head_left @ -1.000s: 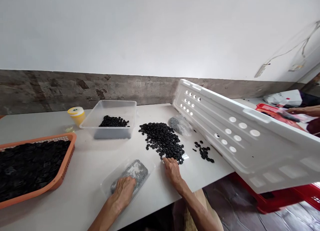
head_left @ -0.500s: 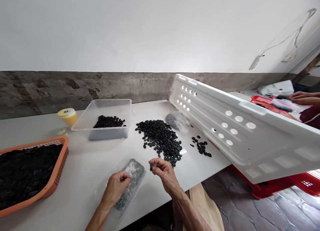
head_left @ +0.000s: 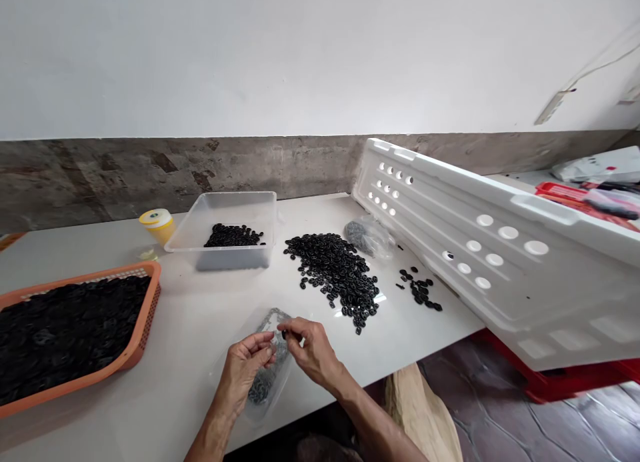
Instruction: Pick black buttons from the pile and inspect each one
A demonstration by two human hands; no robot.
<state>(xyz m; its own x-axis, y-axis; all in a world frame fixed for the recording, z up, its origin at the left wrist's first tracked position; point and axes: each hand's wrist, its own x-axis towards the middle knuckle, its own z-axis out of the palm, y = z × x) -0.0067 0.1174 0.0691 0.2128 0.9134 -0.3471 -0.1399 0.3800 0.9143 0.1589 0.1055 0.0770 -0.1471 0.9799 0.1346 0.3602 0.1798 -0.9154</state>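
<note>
My right hand (head_left: pixel 314 352) pinches a small black piece (head_left: pixel 285 335) between thumb and fingers, just right of my left fingertips. My left hand (head_left: pixel 246 363) is closed in a pinch; whatever is in it is too small to make out. Below both hands lies a clear plastic bag with a tray of small grey metal parts (head_left: pixel 264 385), partly covered by my fingers. Beyond my right hand a pile of small black oval pieces with holes (head_left: pixel 335 269) spreads over the white table (head_left: pixel 190 355).
An orange basket (head_left: pixel 145 309) full of black pieces stands at left. Behind are a yellow-and-white tub (head_left: pixel 159 227) and a clear bin (head_left: pixel 235 259) holding black pieces. A knotted bag of grey parts (head_left: pixel 367 237) and scattered pieces (head_left: pixel 423 292) lie near a leaning white perforated panel (head_left: pixel 440 222).
My right hand has moved left with the black piece, close to my left fingertips. My left hand has risen slightly toward it. The whole view has swung a little to the left.
</note>
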